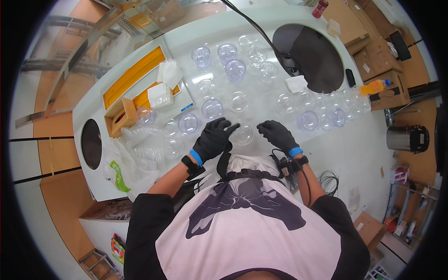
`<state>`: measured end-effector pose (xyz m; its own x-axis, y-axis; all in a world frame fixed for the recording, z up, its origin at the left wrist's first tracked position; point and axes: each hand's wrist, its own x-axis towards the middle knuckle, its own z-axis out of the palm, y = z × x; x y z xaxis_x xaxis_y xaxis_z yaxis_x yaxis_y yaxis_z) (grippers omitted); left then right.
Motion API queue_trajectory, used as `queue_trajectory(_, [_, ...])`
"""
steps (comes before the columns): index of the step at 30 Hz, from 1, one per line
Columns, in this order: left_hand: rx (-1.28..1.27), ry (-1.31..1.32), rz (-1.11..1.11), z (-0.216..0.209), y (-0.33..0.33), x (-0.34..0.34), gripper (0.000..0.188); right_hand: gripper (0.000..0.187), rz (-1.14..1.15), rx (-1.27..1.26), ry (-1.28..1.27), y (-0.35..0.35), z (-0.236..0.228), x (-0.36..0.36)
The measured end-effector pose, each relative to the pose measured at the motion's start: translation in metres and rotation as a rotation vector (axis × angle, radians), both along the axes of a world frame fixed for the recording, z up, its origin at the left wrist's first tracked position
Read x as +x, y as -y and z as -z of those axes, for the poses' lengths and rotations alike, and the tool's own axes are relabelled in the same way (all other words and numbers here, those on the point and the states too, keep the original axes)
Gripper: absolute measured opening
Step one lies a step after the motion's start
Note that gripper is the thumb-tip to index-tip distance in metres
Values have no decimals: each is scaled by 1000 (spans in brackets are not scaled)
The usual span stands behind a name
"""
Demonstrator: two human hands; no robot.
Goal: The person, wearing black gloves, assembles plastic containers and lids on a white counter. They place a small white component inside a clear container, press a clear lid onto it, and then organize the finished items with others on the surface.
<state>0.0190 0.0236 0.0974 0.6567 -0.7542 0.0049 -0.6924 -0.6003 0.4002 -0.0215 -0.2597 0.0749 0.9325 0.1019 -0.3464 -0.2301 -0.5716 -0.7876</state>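
Both of my hands wear black gloves with blue bands at the wrists. Between them, near the table's front edge, stands a clear round plastic cup (243, 135). My left hand (211, 140) is at the cup's left side, its index finger reaching toward the rim with the fingers apart; whether it touches cannot be made out. On the other side, my right hand (278, 136) hovers a little off the cup, fingers bent but apart and holding nothing visible. Close to my left hand are a purple-tinted clear cup (213, 109) and another tinted cup (188, 123). Just beyond stands a colourless cup (239, 101).
More clear cups (234, 70) are spread over the white table (172, 39). Nested cups (149, 154) and a plastic bag (133, 175) lie at left, near a wooden box (119, 116). At right are grouped cups (322, 102), an orange bottle (373, 87) and a dark oval opening (312, 56).
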Motion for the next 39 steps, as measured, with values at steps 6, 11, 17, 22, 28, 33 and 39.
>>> queue_trajectory(6, [-18,-192,-200,3,12,-7,34,38,-62,209,29,-29,13,36])
queue_trajectory(11, [-64,-170,-218,13,37,-10,39,38,-151,101,-83,-52,24,50])
queue_trajectory(17, [73,-47,-214,17,56,-11,39,35,-65,31,-96,-38,19,44])
queue_trajectory(22, [52,97,-161,8,64,-9,28,34,84,85,-103,-21,24,35])
queue_trajectory(28, [133,126,-95,16,71,-8,22,36,166,257,-102,-12,56,30])
queue_trajectory(33, [62,159,-61,16,64,-8,20,35,189,264,-126,-13,52,28])
queue_trajectory(39, [-33,209,-108,-1,45,-10,20,28,337,599,180,-22,26,30])
